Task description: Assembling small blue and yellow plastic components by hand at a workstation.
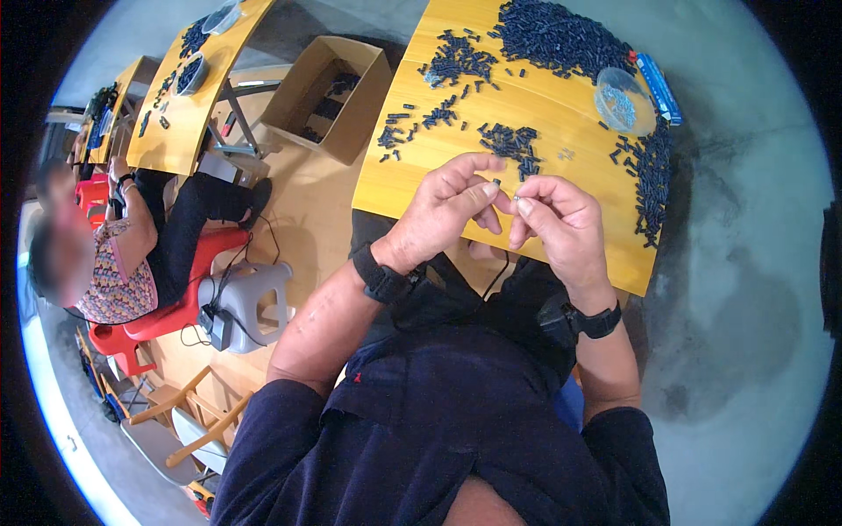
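Observation:
My left hand (447, 210) pinches a small dark plastic piece (496, 183) between thumb and forefinger, over the near edge of the yellow wooden table (412, 167). My right hand (557, 219) is close beside it, fingers closed on a tiny silvery part (517, 200). The two hands almost touch at the fingertips. Small heaps of dark pieces (509, 140) lie on the table just beyond my hands. A large pile of the same pieces (553, 35) is at the far edge, and another strip (651, 180) runs along the right edge.
A round clear plastic container (624, 99) and a blue flat box (660, 86) sit at the table's right. An open cardboard box (324, 92) stands on the floor to the left. Another person (132, 254) sits on a red chair at a second yellow table (189, 105). A grey stool (250, 302) is near.

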A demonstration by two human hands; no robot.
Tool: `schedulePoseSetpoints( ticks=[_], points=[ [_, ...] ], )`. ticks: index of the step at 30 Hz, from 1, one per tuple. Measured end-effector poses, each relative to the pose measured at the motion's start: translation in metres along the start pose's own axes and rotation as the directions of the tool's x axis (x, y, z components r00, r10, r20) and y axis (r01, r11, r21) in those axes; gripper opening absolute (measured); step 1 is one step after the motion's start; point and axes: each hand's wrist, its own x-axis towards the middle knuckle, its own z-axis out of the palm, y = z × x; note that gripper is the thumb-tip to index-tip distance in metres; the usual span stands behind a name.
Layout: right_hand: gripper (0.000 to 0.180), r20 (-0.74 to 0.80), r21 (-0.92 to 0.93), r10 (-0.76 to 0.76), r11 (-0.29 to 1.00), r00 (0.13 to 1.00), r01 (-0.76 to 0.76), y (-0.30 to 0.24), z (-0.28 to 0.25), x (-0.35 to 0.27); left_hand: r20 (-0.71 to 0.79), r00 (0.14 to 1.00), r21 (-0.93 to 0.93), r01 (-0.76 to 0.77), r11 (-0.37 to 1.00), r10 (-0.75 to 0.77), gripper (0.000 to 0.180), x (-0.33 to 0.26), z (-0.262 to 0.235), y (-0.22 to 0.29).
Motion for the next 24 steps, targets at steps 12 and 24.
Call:
schedulePoseSetpoints(
  ticks=[12, 24],
  points=[
    [0.008, -0.103, 0.044, 0.055, 0.998, 0.993, -0.051, 0.017, 0.010, -0.006, -0.216, 0.976, 0.090, 0.018, 0.996, 0.002, 0.012, -0.004, -0.011, -0.011],
    [0.010, -0.063, 0.244, 0.012, 0.970, 0.998, 0.004, 0.022, 0.016, -0.003, -0.136, 0.982, -0.165, 0.104, 0.981, -0.127, 0.011, -0.015, -0.004, -0.011]
  ],
)
